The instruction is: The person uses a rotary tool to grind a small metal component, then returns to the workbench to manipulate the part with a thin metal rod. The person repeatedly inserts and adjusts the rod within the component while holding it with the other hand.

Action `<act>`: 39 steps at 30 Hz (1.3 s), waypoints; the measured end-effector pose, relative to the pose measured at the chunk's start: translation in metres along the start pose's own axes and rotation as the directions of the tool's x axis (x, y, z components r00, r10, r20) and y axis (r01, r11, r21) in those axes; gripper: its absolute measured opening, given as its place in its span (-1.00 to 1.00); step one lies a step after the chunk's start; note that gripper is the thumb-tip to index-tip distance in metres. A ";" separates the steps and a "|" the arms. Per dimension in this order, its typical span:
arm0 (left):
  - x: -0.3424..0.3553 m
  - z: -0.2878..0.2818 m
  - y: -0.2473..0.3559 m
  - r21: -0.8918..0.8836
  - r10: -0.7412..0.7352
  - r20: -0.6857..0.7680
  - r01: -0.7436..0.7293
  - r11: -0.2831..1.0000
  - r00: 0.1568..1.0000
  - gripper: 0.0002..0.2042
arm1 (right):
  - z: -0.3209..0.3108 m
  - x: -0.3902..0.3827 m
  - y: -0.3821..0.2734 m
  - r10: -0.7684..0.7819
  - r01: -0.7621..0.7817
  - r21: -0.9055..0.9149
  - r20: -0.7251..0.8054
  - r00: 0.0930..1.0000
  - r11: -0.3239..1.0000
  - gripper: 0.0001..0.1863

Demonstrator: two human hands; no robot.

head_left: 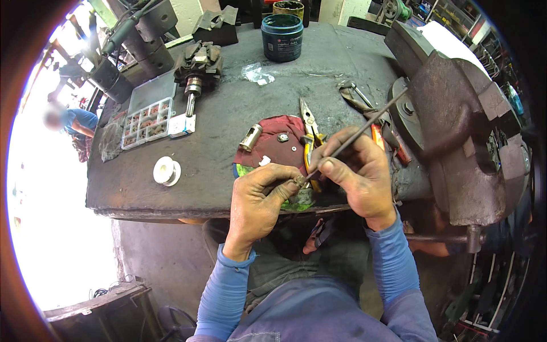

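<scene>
My left hand (259, 208) pinches a small metal part (298, 181) between thumb and fingertips, over the near edge of the workbench. My right hand (356, 174) grips a long thin dark rod (379, 114), held diagonally with its lower end at that small part. Just beyond my hands, yellow-handled long-nose pliers (309, 117) lie beside a maroon cloth (273, 145). On the cloth are a metal cylinder (249, 138), a small round metal piece (283, 137), a washer and a white scrap.
A large bench vise (456, 142) stands right. The bench (142, 188) also holds a white spool (166, 171), compartment box (149, 126), motor armature (196, 71), dark tub (281, 40) and orange-handled tools (379, 135). A person (80, 125) in blue is at the far left.
</scene>
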State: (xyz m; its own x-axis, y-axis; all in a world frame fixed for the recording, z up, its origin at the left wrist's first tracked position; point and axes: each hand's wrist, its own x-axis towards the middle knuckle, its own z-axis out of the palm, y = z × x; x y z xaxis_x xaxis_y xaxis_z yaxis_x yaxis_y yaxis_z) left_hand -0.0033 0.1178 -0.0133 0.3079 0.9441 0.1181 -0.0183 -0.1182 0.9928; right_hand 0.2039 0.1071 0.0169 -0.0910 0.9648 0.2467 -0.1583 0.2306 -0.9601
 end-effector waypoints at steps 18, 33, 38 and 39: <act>0.000 -0.001 -0.003 -0.283 -0.056 -0.025 0.046 0.958 0.998 -0.85 | 0.048 -0.043 0.024 -0.393 0.354 -0.200 -0.213 0.894 0.914 -0.75; -0.004 -0.002 -0.001 -0.186 -0.055 -0.033 0.048 0.981 0.998 -0.78 | 0.038 -0.040 0.030 -0.413 0.347 -0.328 -0.156 0.897 0.879 -0.68; -0.004 0.004 -0.002 -0.071 0.011 -0.083 -0.017 0.997 0.996 -0.78 | 0.037 -0.043 0.030 -0.415 0.358 -0.308 -0.148 0.898 0.882 -0.69; -0.004 0.006 -0.003 -0.052 0.046 -0.091 -0.051 0.997 0.995 -0.78 | 0.037 -0.043 0.031 -0.400 0.334 -0.322 -0.162 0.902 0.886 -0.69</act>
State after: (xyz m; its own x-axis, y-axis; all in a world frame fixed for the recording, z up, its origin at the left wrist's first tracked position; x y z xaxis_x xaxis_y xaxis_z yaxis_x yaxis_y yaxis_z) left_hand 0.0008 0.1127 -0.0170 0.2191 0.9616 0.1652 -0.0833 -0.1502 0.9851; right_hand 0.1664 0.0683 -0.0182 0.1409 0.7987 0.5851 0.1464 0.5676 -0.8102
